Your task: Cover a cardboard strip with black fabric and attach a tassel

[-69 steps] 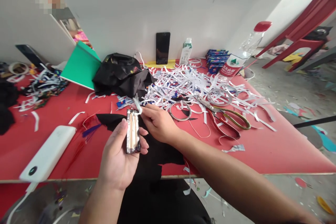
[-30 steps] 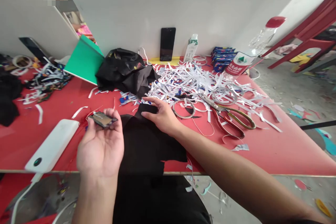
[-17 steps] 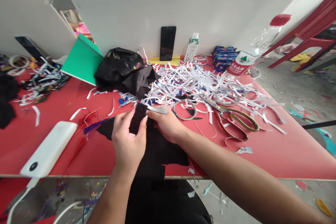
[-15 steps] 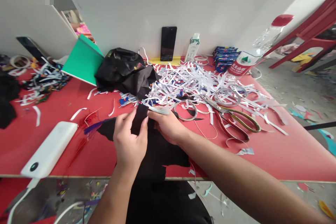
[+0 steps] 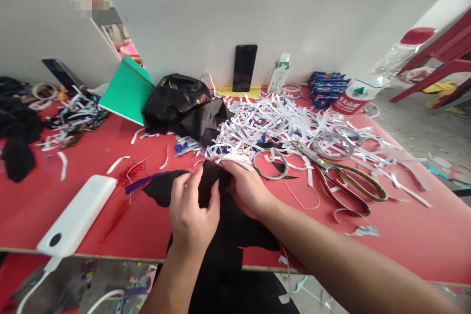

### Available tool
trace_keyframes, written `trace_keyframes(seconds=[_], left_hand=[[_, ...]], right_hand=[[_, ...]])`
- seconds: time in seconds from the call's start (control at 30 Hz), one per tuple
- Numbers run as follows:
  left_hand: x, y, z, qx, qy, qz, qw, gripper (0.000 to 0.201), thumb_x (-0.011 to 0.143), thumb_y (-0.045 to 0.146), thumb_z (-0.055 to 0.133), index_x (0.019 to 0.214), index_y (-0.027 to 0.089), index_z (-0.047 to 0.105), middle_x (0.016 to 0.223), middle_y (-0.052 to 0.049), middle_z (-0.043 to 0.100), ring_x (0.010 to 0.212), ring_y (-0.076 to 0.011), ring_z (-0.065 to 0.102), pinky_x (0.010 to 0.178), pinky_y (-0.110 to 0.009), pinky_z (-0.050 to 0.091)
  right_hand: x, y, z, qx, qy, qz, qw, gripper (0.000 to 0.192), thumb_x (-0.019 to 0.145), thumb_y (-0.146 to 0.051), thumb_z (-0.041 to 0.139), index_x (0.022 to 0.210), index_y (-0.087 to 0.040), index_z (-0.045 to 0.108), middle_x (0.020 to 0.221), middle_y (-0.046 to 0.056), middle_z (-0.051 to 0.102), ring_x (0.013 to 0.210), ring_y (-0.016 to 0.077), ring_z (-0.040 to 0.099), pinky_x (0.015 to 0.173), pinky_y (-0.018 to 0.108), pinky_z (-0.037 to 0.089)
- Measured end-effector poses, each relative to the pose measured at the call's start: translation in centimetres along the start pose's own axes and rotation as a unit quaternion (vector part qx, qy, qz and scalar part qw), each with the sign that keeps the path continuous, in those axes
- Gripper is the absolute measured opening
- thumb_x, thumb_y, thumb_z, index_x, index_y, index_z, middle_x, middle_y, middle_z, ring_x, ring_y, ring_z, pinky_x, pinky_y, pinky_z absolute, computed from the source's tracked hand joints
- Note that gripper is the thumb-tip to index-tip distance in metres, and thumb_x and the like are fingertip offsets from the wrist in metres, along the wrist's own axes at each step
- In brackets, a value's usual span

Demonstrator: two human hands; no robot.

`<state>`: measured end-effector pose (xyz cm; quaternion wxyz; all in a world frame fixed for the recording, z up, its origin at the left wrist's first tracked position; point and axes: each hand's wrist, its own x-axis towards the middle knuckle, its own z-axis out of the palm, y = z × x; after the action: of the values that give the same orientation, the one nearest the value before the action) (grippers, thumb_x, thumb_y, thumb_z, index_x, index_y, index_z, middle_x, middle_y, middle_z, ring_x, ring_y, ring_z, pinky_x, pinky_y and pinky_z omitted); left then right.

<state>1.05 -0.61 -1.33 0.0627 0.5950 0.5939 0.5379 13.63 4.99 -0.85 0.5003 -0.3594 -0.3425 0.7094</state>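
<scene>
A piece of black cloth (image 5: 210, 179) stands folded up between my two hands above the red table. My left hand (image 5: 193, 206) is curled round its near side, fingers on the left and thumb on the right. My right hand (image 5: 248, 189) grips the cloth from the right, its fingertips partly hidden behind the fold. A small bundle of white strips (image 5: 238, 159) shows along the top of my right hand. More black cloth spreads under both hands and hangs over the table's front edge.
Scissors (image 5: 331, 171) and tape rolls (image 5: 272, 164) lie to the right, beside a heap of white paper strips (image 5: 272, 117). A bottle (image 5: 358, 93), phone (image 5: 245, 68) and carton (image 5: 278, 74) stand behind. A white power bank (image 5: 79, 216) lies left.
The camera view has shifted, so everything sits lower and further right. The upright cloth fold now leans and bunches between my hands, and my left thumb and fingers are a little further apart.
</scene>
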Motion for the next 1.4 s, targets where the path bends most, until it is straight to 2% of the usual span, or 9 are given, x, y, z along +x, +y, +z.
trace_keyframes(seconds=[0.1,0.23,0.37,0.5,0.7,0.83,0.97,1.2,1.4], left_hand=[[-0.1,0.0,-0.1,0.002,0.001,0.009,1.0,0.035,0.081,0.022,0.089,0.114,0.023,0.081,0.104,-0.013,0.072,0.101,-0.0302,0.069,0.095,-0.042,0.056],[-0.1,-0.2,-0.1,0.031,0.0,0.044,0.999,0.035,0.084,0.019,0.085,0.118,0.022,0.078,0.106,-0.013,0.074,0.102,-0.0296,0.07,0.095,-0.041,0.056],[-0.1,-0.4,0.0,0.04,-0.004,0.064,0.997,0.036,0.087,0.017,0.083,0.122,0.021,0.076,0.108,-0.014,0.075,0.104,-0.0296,0.071,0.097,-0.042,0.055],[-0.2,-0.5,0.0,0.045,-0.02,0.058,0.997,0.037,0.088,0.018,0.081,0.124,0.023,0.075,0.111,-0.013,0.076,0.106,-0.0309,0.072,0.099,-0.044,0.054],[-0.2,-0.6,0.1,0.076,-0.028,0.128,0.989,0.043,0.091,0.013,0.078,0.133,0.02,0.069,0.117,-0.015,0.078,0.107,-0.0301,0.075,0.097,-0.043,0.056],[0.0,-0.9,0.1,0.094,0.009,0.151,0.984,0.04,0.092,0.012,0.077,0.131,0.017,0.068,0.111,-0.013,0.079,0.097,-0.0256,0.077,0.087,-0.037,0.06],[0.0,-1.3,-0.1,0.091,0.017,0.12,0.988,0.035,0.093,0.014,0.078,0.127,0.013,0.07,0.108,-0.013,0.08,0.094,-0.0233,0.077,0.083,-0.034,0.062],[-0.1,-1.5,-0.2,0.096,0.024,0.139,0.985,0.037,0.092,0.013,0.079,0.128,0.01,0.071,0.106,-0.013,0.079,0.091,-0.022,0.075,0.082,-0.033,0.062],[0.2,-1.4,-0.2,0.109,0.025,0.167,0.98,0.044,0.091,0.012,0.081,0.134,0.011,0.069,0.106,-0.012,0.079,0.085,-0.021,0.073,0.08,-0.034,0.061]], right_hand=[[-0.1,-0.1,0.0,-0.02,0.016,-0.003,1.0,0.022,0.085,-0.041,0.063,0.085,-0.024,0.077,0.102,0.008,0.081,0.099,0.0285,0.073,0.071,0.035,0.056],[-0.1,-0.2,-0.1,0.046,0.008,0.048,0.998,0.022,0.08,-0.045,0.071,0.082,-0.024,0.079,0.091,0.008,0.08,0.076,0.0239,0.07,0.056,0.03,0.047],[-0.2,-0.3,-0.3,0.026,-0.002,0.025,0.999,0.027,0.079,-0.049,0.084,0.089,-0.023,0.083,0.081,0.004,0.075,0.07,0.0186,0.065,0.062,0.029,0.049],[-0.1,-0.3,-0.4,-0.015,0.009,0.012,1.0,0.036,0.078,-0.056,0.09,0.08,-0.021,0.083,0.072,0.003,0.072,0.064,0.0154,0.06,0.057,0.028,0.043],[0.0,-0.4,-0.4,-0.004,0.014,-0.012,1.0,0.033,0.08,-0.053,0.09,0.084,-0.021,0.084,0.076,0.003,0.076,0.072,0.0163,0.067,0.067,0.029,0.052],[-0.1,-0.7,-0.5,0.055,-0.059,0.003,0.997,0.023,0.083,-0.041,0.088,0.097,-0.023,0.083,0.081,0.001,0.079,0.072,0.0155,0.07,0.072,0.028,0.056],[-0.1,-0.7,-0.6,0.079,-0.112,0.011,0.99,0.033,0.077,-0.027,0.092,0.108,-0.027,0.08,0.085,-0.001,0.083,0.071,0.0161,0.074,0.078,0.03,0.06],[0.5,-0.6,-0.8,0.038,-0.06,-0.015,0.997,0.026,0.072,-0.031,0.097,0.09,-0.023,0.081,0.082,0.0,0.083,0.078,0.0155,0.078,0.081,0.027,0.061],[0.5,-0.7,-0.8,0.017,-0.04,-0.024,0.999,0.023,0.069,-0.034,0.099,0.084,-0.022,0.085,0.095,0.003,0.085,0.078,0.0136,0.075,0.079,0.025,0.06]])
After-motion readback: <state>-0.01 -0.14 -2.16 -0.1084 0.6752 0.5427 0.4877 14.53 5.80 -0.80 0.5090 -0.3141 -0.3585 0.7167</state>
